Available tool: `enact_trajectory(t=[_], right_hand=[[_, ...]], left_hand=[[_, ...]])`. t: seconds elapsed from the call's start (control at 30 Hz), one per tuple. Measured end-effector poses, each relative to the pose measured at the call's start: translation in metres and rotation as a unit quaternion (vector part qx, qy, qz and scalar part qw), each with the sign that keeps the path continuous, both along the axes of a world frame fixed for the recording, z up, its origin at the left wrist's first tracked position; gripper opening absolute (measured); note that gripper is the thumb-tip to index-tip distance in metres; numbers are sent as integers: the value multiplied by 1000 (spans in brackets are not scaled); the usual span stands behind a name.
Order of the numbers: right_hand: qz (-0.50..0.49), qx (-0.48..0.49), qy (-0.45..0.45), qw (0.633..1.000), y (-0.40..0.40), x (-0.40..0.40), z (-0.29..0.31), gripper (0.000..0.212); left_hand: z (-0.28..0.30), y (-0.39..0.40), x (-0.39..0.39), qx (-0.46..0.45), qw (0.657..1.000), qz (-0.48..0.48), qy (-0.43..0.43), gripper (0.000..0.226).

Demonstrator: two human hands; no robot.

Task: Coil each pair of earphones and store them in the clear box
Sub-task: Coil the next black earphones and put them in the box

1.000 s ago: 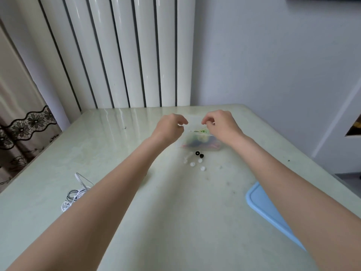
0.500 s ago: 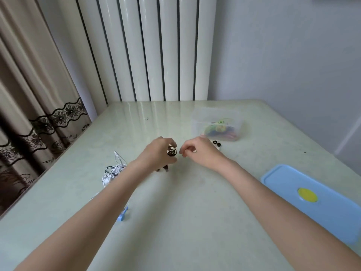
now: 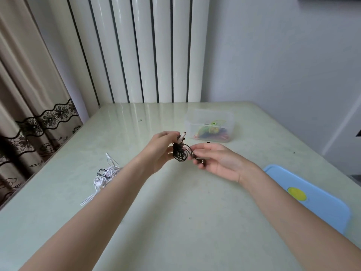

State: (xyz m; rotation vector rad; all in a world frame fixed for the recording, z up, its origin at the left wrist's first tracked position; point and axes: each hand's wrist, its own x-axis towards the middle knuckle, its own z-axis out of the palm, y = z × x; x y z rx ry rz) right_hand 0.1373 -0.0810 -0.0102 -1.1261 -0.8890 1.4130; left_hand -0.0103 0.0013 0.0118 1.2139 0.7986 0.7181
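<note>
Now both hands have drawn back from the clear box [image 3: 210,125] toward the middle of the table [image 3: 175,222], and a black pair of earphones [image 3: 180,153] hangs between them; the left hand [image 3: 162,148] pinches the bunched loops, while the right hand [image 3: 216,159], fingers loosely curled, holds the earbud end; coiling looks part done, storing not yet; a white tangle [image 3: 105,177] waits beside the left forearm, partly hidden by it; the blue lid [image 3: 312,200] lies well apart, its near edge covered by the right forearm; the box contents are too blurred to name.
</note>
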Motion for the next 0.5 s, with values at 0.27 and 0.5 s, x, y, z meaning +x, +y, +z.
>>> enact_trajectory(t=[0.27, 0.5], right_hand=[[-60, 2, -403, 913, 4, 3, -14, 14], [-7, 18, -535, 844, 11, 10, -14, 6]], left_hand=[[-39, 2, 10, 386, 861, -58, 327, 37], [-44, 7, 17, 550, 747, -149, 343, 28]])
